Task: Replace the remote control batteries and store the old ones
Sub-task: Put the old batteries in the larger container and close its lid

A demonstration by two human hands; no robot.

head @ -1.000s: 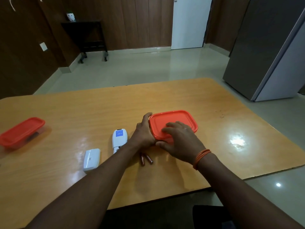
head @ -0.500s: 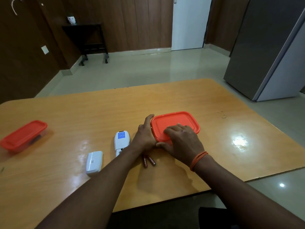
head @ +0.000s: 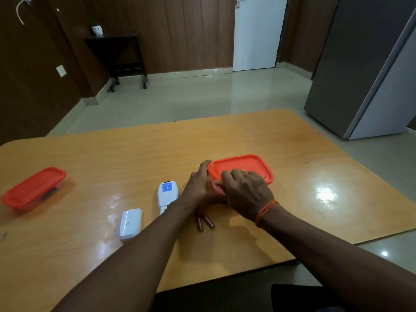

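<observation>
Nearest the table's [head: 247, 136] front edge, two small dark-red cylindrical batteries [head: 204, 222] are laid side by side, long axes pointing away from that edge, just short of both hands. Beyond them, the orange plastic lid of the clear rectangular container [head: 245, 164] is being prised: the left hand's [head: 198, 188] grip is closed on its left end, the right hand's [head: 245, 190] fingers are curled over the near-left corner.

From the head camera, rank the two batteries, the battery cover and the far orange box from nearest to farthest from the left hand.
1. Two batteries, just behind the left hand, toward the person.
2. Battery cover, lying to its left.
3. Far orange box, at the table's left edge.
</observation>
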